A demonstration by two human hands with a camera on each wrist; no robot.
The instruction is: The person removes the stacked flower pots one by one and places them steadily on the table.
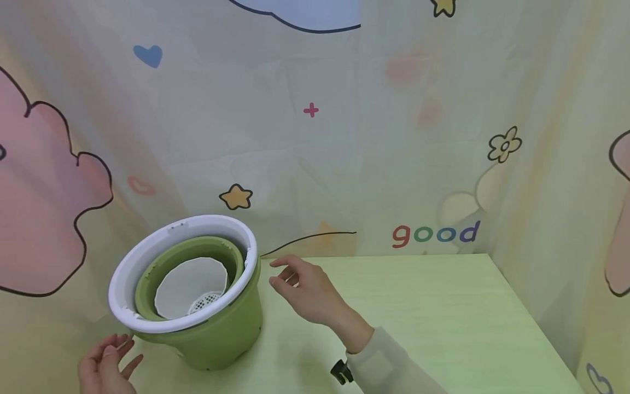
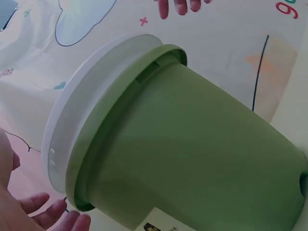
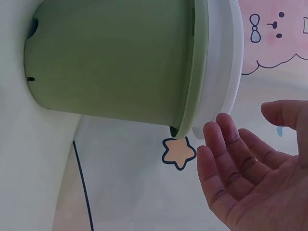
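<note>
Left hand (image 1: 105, 368) at eight o'clock of the nested pots (image 1: 221, 334), right hand (image 1: 307, 287) at three, both loosely spread; grip the rim (image 1: 167, 327) evenly.

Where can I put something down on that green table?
The big bare patch is on the right of the table: the right hand and sleeve border it on one side, the table's edge on the other, the patterned cloth behind. It's crowded on the left, where the nested pots stand between the right hand and the left hand.
</note>
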